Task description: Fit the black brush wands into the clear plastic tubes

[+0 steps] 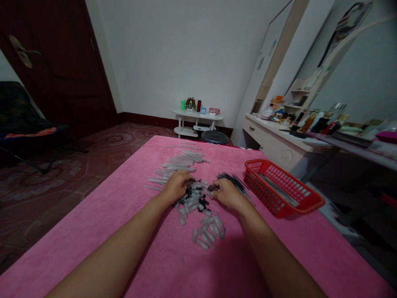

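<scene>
On the pink cloth lies a pile of small clear and black pieces [194, 198], with more clear pieces [209, 232] nearer me. My left hand [178, 186] rests at the pile's left edge, fingers curled; what they hold, if anything, is hidden. Behind it are many clear tubes [186, 158]. At the pile's right edge is my right hand [226, 192], its thumb and fingers closed around something dark and small that I cannot make out. Thin black rods [234, 180] lie just behind and to the right of my right hand.
A red plastic basket [279, 207] holding long thin rods stands at the right on the pink cloth [105, 223]. Further right is a white dresser [279, 138] crowded with bottles. A small white table [186, 114] stands by the back wall.
</scene>
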`<state>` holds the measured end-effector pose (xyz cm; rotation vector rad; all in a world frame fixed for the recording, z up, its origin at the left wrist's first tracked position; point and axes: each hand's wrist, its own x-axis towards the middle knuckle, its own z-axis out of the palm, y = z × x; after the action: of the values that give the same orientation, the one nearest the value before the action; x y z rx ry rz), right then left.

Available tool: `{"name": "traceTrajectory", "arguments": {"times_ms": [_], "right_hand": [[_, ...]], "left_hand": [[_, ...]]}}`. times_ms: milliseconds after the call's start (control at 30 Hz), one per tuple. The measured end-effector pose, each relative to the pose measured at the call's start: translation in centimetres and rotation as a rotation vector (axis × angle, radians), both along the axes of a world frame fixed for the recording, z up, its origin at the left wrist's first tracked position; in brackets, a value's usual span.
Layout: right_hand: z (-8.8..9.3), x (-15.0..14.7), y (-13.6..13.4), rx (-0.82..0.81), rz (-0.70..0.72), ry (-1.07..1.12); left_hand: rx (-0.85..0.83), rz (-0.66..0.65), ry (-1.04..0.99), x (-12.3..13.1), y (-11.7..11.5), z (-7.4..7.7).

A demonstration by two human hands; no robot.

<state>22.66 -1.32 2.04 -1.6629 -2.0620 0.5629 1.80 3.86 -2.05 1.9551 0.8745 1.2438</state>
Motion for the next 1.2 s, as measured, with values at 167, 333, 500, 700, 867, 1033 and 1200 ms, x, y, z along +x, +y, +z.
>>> {"name": "traceTrajectory", "arguments": {"times_ms": [167, 333, 500, 700, 867, 1033, 1200], "right_hand": [[-0.3, 0.8, 0.6, -0.024, -0.010, -0.014], [-0.9, 0.0, 0.7, 0.197, -0.148, -0.148], [-2.0, -1.6, 1.4, 0.342, -0.038, -0.161], [-3.2, -2.2, 2.4, 0.298, 0.058, -0.194], [-2.8, -1.6, 2.1, 0.283, -0.047, -0.187], [-2.5, -0.6, 1.4, 0.249, -0.070, -0.188], [-2.7, -0.1, 1.2, 0.236, -0.082, -0.196]], "left_hand": [[0.186, 0.041, 0.162, -0.1, 0.1, -0.3], [0.247, 0.074, 0.381, -0.1, 0.2, -0.5], [0.286, 0.113, 0.520, -0.1, 0.2, -0.4], [0.284, 0.126, 0.531, -0.1, 0.2, -0.4], [0.273, 0.158, 0.502, 0.0, -0.1, -0.4], [0.266, 0.238, 0.550, -0.9, 0.1, 0.5], [0.189, 0.225, 0.710, -3.0, 1.5, 1.3]]}}
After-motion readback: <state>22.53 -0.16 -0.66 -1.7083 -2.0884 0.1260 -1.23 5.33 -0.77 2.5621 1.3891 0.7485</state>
